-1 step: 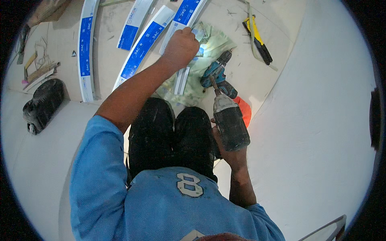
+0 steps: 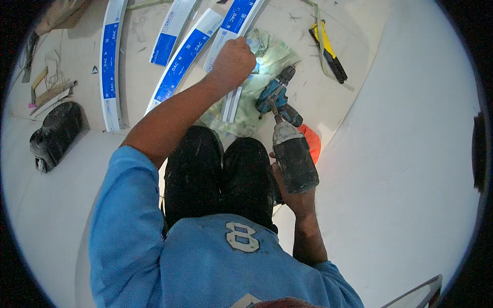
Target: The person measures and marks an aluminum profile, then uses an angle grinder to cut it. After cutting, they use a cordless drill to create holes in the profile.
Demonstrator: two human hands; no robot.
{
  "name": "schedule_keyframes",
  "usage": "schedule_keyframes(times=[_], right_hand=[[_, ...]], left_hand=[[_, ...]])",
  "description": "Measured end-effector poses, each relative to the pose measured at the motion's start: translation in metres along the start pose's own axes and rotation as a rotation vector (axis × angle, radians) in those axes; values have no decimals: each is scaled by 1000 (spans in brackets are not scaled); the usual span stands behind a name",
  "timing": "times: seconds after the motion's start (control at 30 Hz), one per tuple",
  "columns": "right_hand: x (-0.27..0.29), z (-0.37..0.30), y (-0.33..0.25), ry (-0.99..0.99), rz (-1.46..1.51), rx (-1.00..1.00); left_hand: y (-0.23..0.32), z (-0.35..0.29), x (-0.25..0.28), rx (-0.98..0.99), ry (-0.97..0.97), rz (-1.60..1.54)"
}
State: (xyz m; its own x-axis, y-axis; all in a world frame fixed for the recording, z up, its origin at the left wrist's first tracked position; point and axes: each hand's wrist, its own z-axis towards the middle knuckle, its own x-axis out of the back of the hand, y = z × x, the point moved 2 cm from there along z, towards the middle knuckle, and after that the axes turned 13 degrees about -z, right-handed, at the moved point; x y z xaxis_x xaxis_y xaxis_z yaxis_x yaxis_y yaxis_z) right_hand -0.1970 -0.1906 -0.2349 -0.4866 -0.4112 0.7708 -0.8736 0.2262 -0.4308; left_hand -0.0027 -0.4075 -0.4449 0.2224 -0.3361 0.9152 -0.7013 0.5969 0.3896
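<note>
My right hand (image 2: pixel 288 190) grips a power drill (image 2: pixel 295 163) with a black body, a dusty pale nose and a bit pointing forward. Its fingers are mostly hidden under the drill. My left hand (image 2: pixel 233 60) is closed beside a white strip with blue film (image 2: pixel 237 18); what its fingers hold is hidden. Just below that hand are short white strip pieces (image 2: pixel 232 103) on a crumpled greenish plastic sheet (image 2: pixel 246 120). A second drill, teal and black (image 2: pixel 273 96), lies on the sheet's right side, close to the held drill's bit.
More white strips with blue film (image 2: pixel 109 61) lie at the far left and centre. A yellow and black hand tool (image 2: pixel 328 49) rests at the far right. Something orange-red (image 2: pixel 310 141) shows behind the held drill. At left are a black case-like object (image 2: pixel 56 134) and scraps (image 2: pixel 51 92).
</note>
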Motion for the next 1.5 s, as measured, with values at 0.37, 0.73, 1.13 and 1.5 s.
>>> schedule_keyframes(times=[0.37, 0.73, 1.13, 1.5], right_hand=[[-1, -2, 10, -72, 207, -64], [7, -4, 2, 9, 211, -24], [18, -4, 7, -119, 181, 13], [17, 3, 0, -145, 190, 61]], left_hand=[[1, -1, -19, -14, -2, 82], [3, -1, -29, 120, 188, -9], [28, -78, 53, 351, 161, -1404], [41, -90, 71, 346, 73, -1528]])
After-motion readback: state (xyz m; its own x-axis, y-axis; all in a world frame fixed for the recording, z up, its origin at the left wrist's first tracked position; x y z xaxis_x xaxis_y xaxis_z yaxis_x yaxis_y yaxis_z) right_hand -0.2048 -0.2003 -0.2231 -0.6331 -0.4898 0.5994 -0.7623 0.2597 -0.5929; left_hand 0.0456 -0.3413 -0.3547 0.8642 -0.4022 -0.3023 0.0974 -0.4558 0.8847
